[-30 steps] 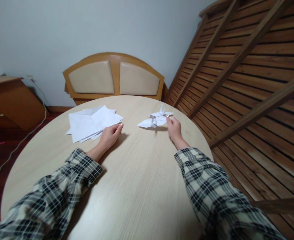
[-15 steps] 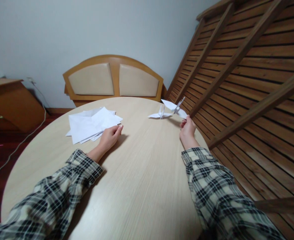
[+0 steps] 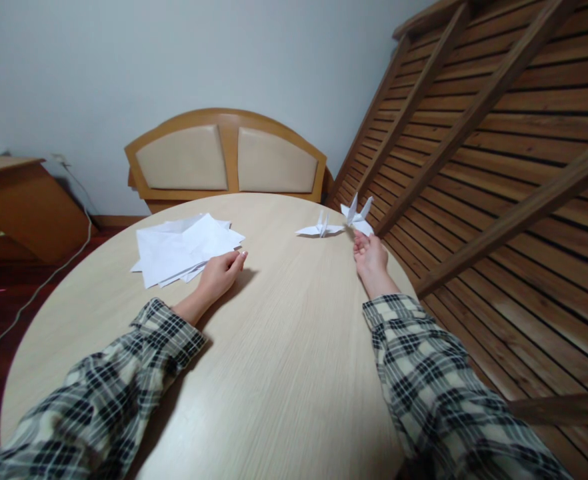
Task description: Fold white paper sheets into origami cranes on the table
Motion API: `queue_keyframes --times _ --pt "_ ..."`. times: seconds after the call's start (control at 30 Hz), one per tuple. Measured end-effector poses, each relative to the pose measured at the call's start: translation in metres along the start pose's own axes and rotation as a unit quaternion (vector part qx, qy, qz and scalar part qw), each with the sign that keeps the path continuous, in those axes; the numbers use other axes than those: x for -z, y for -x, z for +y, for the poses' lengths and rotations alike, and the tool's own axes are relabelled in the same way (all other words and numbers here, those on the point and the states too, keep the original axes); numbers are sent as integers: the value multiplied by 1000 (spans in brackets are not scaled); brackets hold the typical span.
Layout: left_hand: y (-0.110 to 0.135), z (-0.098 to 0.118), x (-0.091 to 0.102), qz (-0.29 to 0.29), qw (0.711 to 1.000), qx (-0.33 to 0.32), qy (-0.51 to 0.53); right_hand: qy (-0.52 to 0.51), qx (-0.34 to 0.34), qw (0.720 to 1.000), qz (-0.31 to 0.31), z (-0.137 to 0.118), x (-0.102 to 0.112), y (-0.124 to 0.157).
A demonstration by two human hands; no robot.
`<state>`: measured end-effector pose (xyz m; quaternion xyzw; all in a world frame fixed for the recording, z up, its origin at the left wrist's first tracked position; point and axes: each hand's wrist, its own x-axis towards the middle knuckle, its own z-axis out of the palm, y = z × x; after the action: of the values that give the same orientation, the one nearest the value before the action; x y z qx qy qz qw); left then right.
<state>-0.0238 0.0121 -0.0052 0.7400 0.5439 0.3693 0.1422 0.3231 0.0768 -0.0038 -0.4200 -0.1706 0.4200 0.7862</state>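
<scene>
Person's two hands at a round wooden counter (image 3: 284,347) – one lifting a folded paper crane, the other at loose sheets.

The right hand (image 3: 369,250) pinches a white paper crane (image 3: 358,215) by its lower wing, just above the counter's far right edge. The crane sits straight beyond the fingertips, its two slim tips pointing up and its long axis running roughly left to right; which end is the head cannot be told. A second crane (image 3: 321,228) stands just to its left, apart. The left hand (image 3: 219,273), well away, lies curled with fingertips on the near corner of a pile of white sheets (image 3: 184,248) – whether it grips one is unclear.
</scene>
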Motion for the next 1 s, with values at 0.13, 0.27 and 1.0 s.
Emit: queue_keyframes --times 0.13,0.27,1.0 --pt "1 0 0 -6 1000 -5 -5 33 -48 998 -35 3 -6 -1" --pt "0 -1 0 -8 1000 -11 -11 35 -106 992 -52 8 -13 -5" --pt "0 0 0 -28 999 -12 -21 91 -95 991 -15 2 -14 -7"
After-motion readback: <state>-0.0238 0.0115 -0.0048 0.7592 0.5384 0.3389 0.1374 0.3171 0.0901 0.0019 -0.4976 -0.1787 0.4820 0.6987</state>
